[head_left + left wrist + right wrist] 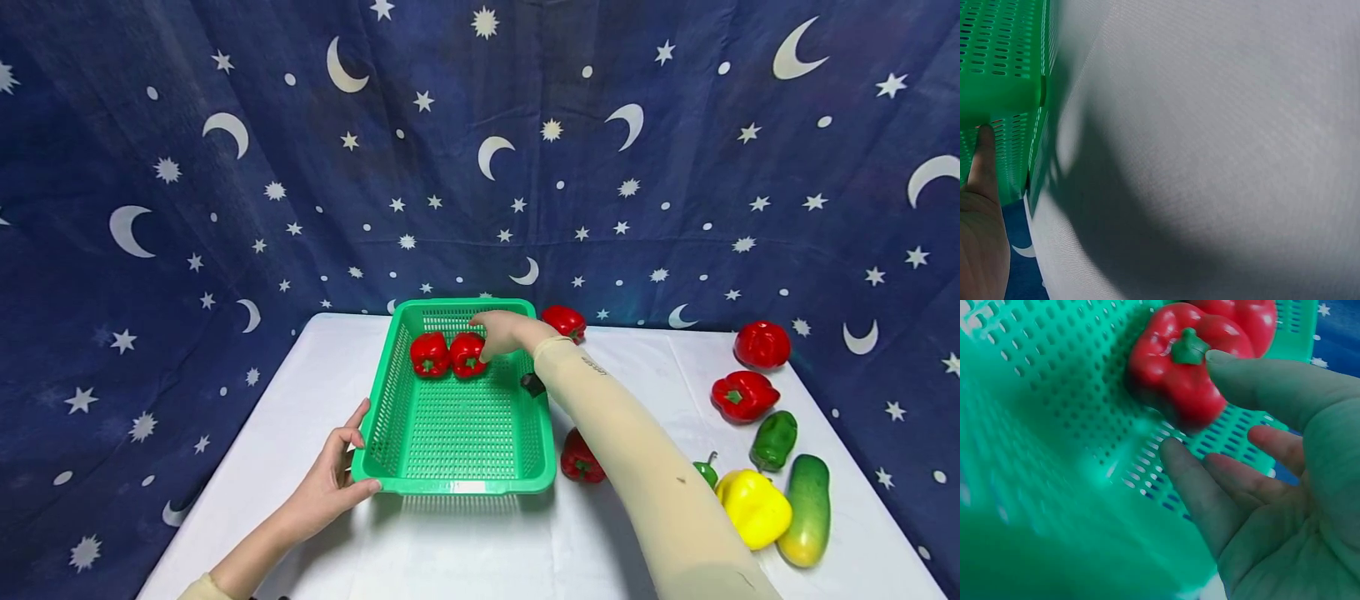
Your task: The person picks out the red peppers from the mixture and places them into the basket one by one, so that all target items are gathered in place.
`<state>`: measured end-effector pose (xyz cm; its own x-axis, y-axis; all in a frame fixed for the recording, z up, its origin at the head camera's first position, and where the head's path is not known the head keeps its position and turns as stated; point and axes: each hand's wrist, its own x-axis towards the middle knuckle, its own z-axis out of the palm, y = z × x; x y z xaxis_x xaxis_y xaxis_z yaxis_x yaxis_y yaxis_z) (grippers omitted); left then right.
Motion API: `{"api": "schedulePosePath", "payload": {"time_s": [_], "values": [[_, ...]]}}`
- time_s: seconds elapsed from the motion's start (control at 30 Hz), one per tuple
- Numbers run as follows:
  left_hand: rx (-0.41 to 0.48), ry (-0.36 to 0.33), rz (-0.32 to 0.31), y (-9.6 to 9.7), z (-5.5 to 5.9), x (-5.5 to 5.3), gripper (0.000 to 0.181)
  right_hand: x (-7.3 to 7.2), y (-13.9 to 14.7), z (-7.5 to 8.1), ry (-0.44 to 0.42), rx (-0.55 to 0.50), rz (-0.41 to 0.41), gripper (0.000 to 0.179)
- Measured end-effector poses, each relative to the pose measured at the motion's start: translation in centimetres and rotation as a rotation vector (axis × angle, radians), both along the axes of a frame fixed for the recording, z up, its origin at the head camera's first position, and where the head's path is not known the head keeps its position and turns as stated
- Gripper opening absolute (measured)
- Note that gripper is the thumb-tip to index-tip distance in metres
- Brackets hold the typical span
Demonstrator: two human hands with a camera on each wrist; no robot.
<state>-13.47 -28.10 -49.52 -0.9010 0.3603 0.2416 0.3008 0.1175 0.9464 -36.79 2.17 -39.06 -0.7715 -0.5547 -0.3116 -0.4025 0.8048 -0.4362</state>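
Note:
A green plastic basket (465,486) with slotted walls stands on the white-covered table. Inside, toward its far side, two red bell peppers (431,356) lie side by side. My left hand (330,483) holds the near left corner, thumb at the front rim and fingers along the left side; in the left wrist view its thumb (984,162) lies against the green wall. Reaching over the right rim, my right hand (504,332) is above the right-hand pepper (1175,375). Its fingers are spread, and the thumb tip overlaps the green stem in the right wrist view.
One red pepper (564,322) lies behind the basket's right side, another (581,460) beside its near right. Along the table's right stand two more red peppers (762,345), a dark green pepper (774,440), a yellow pepper (753,510) and a cucumber-like vegetable (807,508). A starry curtain (450,167) hangs behind.

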Motion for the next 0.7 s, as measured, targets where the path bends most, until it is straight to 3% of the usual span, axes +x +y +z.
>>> {"api": "schedulePosePath", "payload": {"time_s": [0.37,0.7], "values": [[-0.015,0.022,0.006,-0.3,-0.3,0.1,0.045,2.0,2.4,4.1,0.1,-0.087,0.114,0.063],[-0.032,0.019,0.021,-0.1,-0.2,0.0,0.045,4.3,5.8,4.9,0.143,-0.122,0.101,0.059]]}}
